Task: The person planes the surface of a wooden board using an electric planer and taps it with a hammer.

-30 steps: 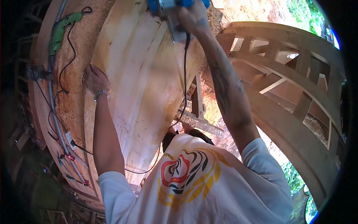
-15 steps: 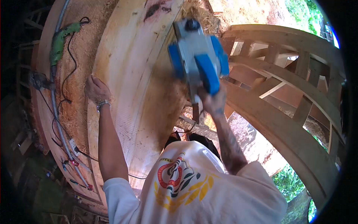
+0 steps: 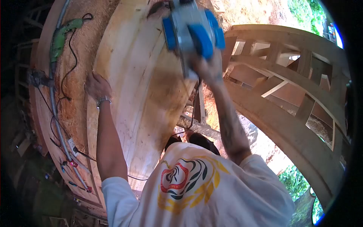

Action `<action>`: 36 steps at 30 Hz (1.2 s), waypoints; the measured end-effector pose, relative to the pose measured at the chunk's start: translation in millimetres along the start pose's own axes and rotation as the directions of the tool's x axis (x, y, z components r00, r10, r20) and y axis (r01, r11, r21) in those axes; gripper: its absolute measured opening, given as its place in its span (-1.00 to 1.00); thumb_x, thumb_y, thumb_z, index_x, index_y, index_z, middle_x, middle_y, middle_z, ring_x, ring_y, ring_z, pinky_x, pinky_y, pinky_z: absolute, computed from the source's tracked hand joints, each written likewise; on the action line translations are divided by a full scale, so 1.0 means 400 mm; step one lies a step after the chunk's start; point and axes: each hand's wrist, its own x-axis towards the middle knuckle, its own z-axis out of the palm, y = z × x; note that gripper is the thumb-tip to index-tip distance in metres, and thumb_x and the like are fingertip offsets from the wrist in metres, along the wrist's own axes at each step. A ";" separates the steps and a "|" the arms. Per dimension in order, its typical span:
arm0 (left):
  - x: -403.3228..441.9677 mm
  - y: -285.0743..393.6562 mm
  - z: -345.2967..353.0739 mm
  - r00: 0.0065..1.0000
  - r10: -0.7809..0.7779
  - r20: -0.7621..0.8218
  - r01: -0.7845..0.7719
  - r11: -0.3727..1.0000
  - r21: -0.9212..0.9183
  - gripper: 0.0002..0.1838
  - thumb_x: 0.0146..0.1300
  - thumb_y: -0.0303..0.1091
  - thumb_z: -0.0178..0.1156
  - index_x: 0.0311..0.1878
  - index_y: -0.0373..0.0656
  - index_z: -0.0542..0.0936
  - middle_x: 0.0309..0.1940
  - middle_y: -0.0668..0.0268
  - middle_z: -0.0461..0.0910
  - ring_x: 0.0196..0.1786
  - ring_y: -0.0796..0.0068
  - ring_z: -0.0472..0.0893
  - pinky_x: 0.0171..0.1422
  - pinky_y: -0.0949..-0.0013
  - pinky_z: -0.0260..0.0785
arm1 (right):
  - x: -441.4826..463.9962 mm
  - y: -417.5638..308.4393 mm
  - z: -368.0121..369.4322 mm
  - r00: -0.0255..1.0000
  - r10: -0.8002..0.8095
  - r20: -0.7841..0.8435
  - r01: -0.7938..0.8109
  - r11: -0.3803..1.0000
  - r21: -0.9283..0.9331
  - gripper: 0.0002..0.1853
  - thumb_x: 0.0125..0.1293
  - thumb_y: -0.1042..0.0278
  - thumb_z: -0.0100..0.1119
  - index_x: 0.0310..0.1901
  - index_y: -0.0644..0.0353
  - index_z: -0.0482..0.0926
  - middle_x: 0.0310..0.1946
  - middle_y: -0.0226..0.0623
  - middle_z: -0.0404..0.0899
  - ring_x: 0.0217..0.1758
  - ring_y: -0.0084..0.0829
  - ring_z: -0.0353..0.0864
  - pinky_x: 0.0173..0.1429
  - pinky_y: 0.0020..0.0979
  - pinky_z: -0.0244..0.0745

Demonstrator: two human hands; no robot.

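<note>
My right hand [image 3: 207,68] is closed around the rear handle of a blue and silver electric planer [image 3: 185,28], blurred by motion. The planer is over the upper right part of a wide wooden plank [image 3: 128,72], near its right edge; whether its sole touches the wood cannot be made out. At the plank's left edge lies my left hand [image 3: 98,87], fingers stretched out and a metal watch on the wrist. Its fingertips rest by the edge, beside sawdust. The plank has dark stains and a dark knot patch near its top, partly hidden by the planer.
A green power tool [image 3: 62,38] with a black cord lies on the sawdust-covered wood at left, beside a long grey pipe [image 3: 56,106]. A power strip [image 3: 72,145] sits lower down. Curved wooden framework [image 3: 280,106] stands at right. A dark cord hangs below the planer.
My right hand has moved the planer up and slightly left along the plank. My left hand stays at the plank's left edge.
</note>
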 end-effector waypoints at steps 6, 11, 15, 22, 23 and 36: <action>0.001 0.000 -0.004 1.000 0.012 0.018 -0.012 1.000 -0.017 -0.51 0.59 -0.08 -0.10 0.18 -0.30 0.62 0.08 -0.13 0.67 0.11 -0.19 0.62 0.23 -0.16 0.41 | -0.380 -0.007 -0.009 0.876 0.482 -0.004 -0.478 0.869 0.132 -0.70 0.23 0.52 0.27 0.02 0.33 0.62 -0.35 -0.15 0.69 -0.25 -0.34 0.70 -0.10 -0.25 0.60; -0.007 -0.010 0.011 0.996 0.059 -0.071 -0.064 0.995 -0.080 -0.51 0.58 -0.09 -0.09 0.13 -0.34 0.63 0.05 -0.17 0.67 0.09 -0.25 0.62 0.20 -0.15 0.42 | -0.149 -0.019 0.005 0.980 0.138 -0.142 -0.146 0.988 -0.044 -0.79 0.20 0.46 0.31 -0.15 0.33 0.64 -0.41 -0.04 0.68 -0.30 -0.12 0.70 -0.14 -0.12 0.55; -0.003 0.003 -0.012 0.999 0.033 -0.017 -0.033 0.999 -0.034 -0.49 0.58 -0.09 -0.10 0.15 -0.35 0.62 0.03 -0.18 0.68 0.06 -0.27 0.62 0.18 -0.16 0.43 | 0.239 0.028 0.043 0.968 -0.125 -0.220 0.056 0.954 -0.293 -0.78 0.07 0.30 0.29 -0.30 0.25 0.72 -0.44 0.11 0.70 -0.34 0.13 0.73 -0.17 -0.02 0.62; -0.006 -0.004 0.003 0.994 0.062 -0.088 -0.068 0.996 -0.065 -0.50 0.54 -0.11 -0.08 0.20 -0.32 0.62 0.05 -0.15 0.68 0.10 -0.25 0.64 0.21 -0.17 0.46 | 0.276 0.002 0.033 0.991 -0.043 -0.128 0.023 0.988 -0.153 -0.72 0.11 0.23 0.23 -0.25 0.26 0.73 -0.35 0.14 0.72 -0.27 0.13 0.75 -0.12 -0.03 0.62; -0.004 -0.003 0.001 0.996 0.055 -0.070 -0.058 0.997 -0.048 -0.51 0.54 -0.13 -0.08 0.20 -0.32 0.62 0.06 -0.14 0.68 0.11 -0.25 0.64 0.21 -0.17 0.46 | 0.225 0.016 0.031 0.995 0.062 -0.073 -0.071 0.989 -0.127 -0.75 0.10 0.27 0.26 -0.27 0.25 0.74 -0.36 0.12 0.74 -0.28 0.08 0.78 -0.14 -0.07 0.64; -0.005 -0.009 -0.002 0.999 0.030 -0.038 -0.032 0.999 -0.044 -0.58 0.53 -0.16 -0.04 0.18 -0.28 0.59 0.05 -0.12 0.66 0.10 -0.19 0.63 0.17 -0.16 0.43 | -0.390 -0.071 0.016 0.957 0.290 -0.020 -0.290 0.957 0.008 -0.89 0.35 0.46 0.29 -0.18 0.31 0.61 -0.56 -0.36 0.57 -0.45 -0.61 0.53 -0.40 -0.39 0.43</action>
